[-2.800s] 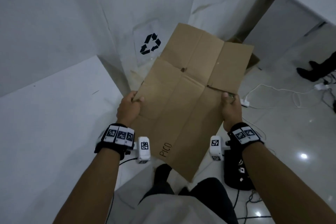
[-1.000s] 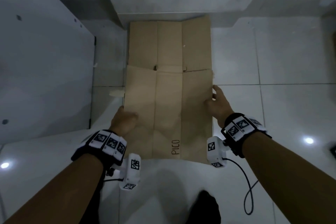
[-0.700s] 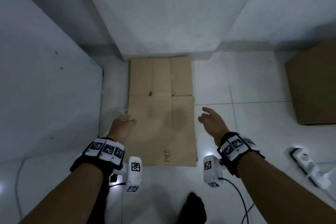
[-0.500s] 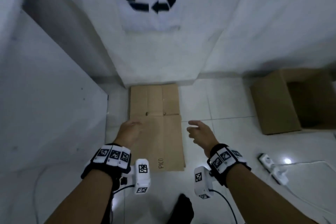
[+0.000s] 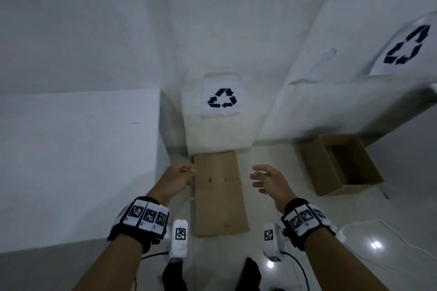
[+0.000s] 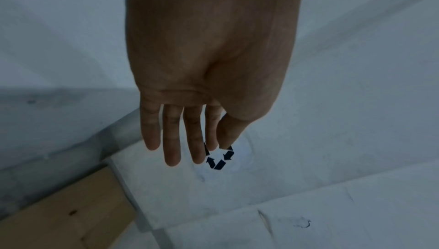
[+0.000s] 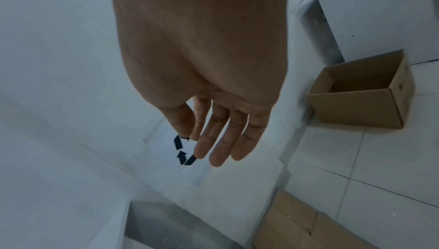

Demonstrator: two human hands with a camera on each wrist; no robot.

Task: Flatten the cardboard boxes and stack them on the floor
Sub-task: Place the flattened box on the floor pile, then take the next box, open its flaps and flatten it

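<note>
A flattened brown cardboard box (image 5: 220, 198) lies on the white tiled floor against the base of a white pillar. It also shows low in the left wrist view as the flattened box (image 6: 71, 215) and in the right wrist view (image 7: 292, 223). A second cardboard box (image 5: 343, 163), whole with its top open, stands on the floor to the right, seen too as the open box (image 7: 361, 93). My left hand (image 5: 182, 177) and right hand (image 5: 264, 177) hover above the flat box, empty, fingers relaxed and straight.
A white table top (image 5: 78, 163) fills the left side. The pillar carries a recycling sign (image 5: 222, 98); another sign (image 5: 406, 48) hangs on the right wall. Cables (image 5: 390, 238) trail over the floor at the right. My feet (image 5: 248, 274) stand just below the flat box.
I laid the flat cardboard on the floor by the pillar and let go with both hands. Since then I have straightened up, and the hands have risen away from it.
</note>
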